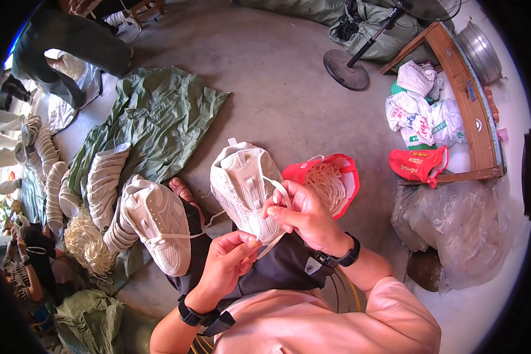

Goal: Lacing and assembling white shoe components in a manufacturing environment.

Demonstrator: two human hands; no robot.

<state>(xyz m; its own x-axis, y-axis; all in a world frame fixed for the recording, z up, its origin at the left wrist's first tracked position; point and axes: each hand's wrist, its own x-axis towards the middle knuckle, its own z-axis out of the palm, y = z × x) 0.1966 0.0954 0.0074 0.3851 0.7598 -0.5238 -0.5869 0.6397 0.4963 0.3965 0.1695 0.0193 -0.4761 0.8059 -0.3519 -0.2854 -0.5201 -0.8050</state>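
Note:
A pale sneaker (236,189) rests on my lap, its toe toward me. At its toe my left hand (230,262) is closed in a pinch on a cream shoelace (265,249). Just right of the shoe's front, my right hand (304,218) pinches a lace that loops up over the tongue. Left of these lies a matching sneaker (159,221), toe toward me, with a lace run across its front; the lace's loose end trails toward the first shoe. Beside my right hand a red bag (354,171) stands open, full of cream laces (326,186).
Nested stacks of pale shoes (106,183) and a heap of laces (88,242) lie at left by a green sheet (153,118). A fan base (346,69) stands at far right, near a wooden frame (463,88) with plastic bags (422,112). Another person (29,271) sits at lower left.

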